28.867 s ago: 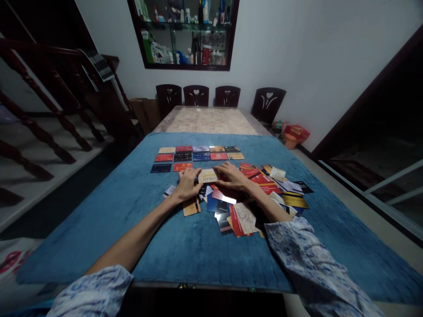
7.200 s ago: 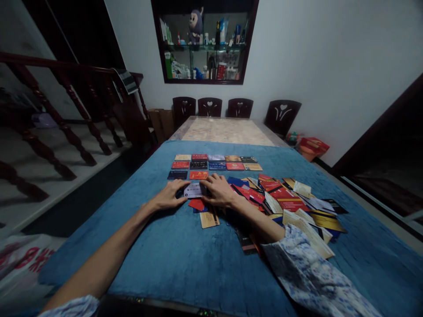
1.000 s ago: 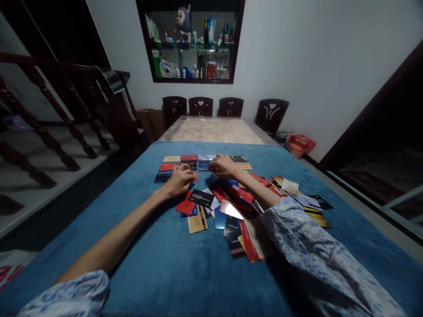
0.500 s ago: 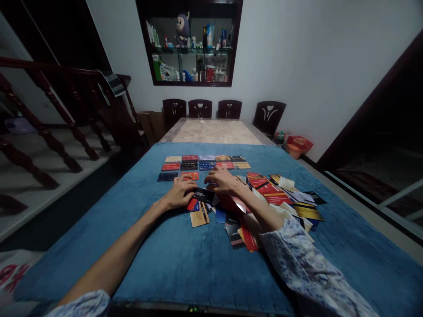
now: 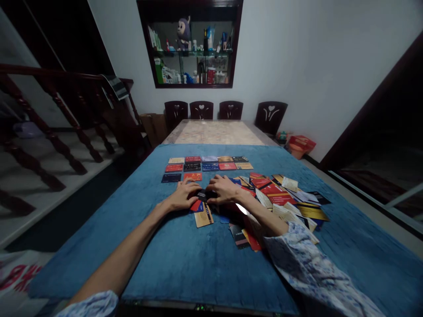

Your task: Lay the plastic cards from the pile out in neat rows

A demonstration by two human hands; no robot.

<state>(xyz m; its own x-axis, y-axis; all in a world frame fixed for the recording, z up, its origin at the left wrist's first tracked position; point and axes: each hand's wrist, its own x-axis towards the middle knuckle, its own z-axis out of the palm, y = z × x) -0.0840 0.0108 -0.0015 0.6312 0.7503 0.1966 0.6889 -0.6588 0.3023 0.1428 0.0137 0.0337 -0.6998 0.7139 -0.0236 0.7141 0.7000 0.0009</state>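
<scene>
A black card [image 5: 202, 194] with pale print lies between my two hands, just above some loose cards. My left hand [image 5: 183, 195] is closed on its left end, fingers curled over the edge. At the card's right end, my right hand [image 5: 222, 190] has its fingertips pinched on it, partly covering it. Under and below the hands, a red card [image 5: 195, 205] and a tan card [image 5: 204, 219] with a dark stripe stick out. Farther off, cards lie in rows; the nearest row has a dark blue card [image 5: 171, 178] and an orange-red card [image 5: 192, 177].
A loose heap of cards and paper slips [image 5: 280, 198] spreads under and beyond my right forearm. The blue cloth [image 5: 142, 246] covers the near part of the table, with bare marble [image 5: 218, 131] past it. Dark chairs [image 5: 231, 110] stand behind, and a railing [image 5: 66, 119] runs along the left.
My right hand has come down and its fingers have closed in on the black card's right end. The left hand keeps its hold, and the whole view has shifted slightly.
</scene>
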